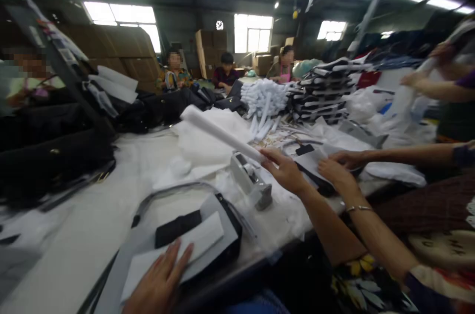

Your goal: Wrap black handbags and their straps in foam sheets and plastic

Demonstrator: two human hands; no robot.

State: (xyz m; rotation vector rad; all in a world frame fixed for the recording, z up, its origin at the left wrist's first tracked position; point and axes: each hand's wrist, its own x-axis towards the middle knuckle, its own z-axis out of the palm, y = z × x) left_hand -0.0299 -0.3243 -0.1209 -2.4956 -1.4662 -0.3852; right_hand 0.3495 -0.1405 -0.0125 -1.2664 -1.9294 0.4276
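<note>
My left hand (pixel 160 282) lies flat at the bottom edge, fingers stretched out on a white sheet (pixel 174 254). The sheet lies over a black bag (pixel 202 227) with a grey strap (pixel 166 193). My right hand is out of sight. To my right a co-worker in a floral sleeve reaches in with two arms. One of their hands (pixel 285 170) holds the end of a white paper roll (pixel 222 133). The other, with a bracelet (pixel 337 175), rests on a dark piece wrapped in white. A third hand (pixel 347 157) comes in from the far right.
A grey tape dispenser (pixel 250 180) stands mid-table. White paper (pixel 208 146), a bundle of white rolls (pixel 265 99), stacked dark pieces (pixel 322 89) and black bags (pixel 48 156) crowd the long white table (pixel 92 225). Several people sit at the far end; another stands at right (pixel 445 86).
</note>
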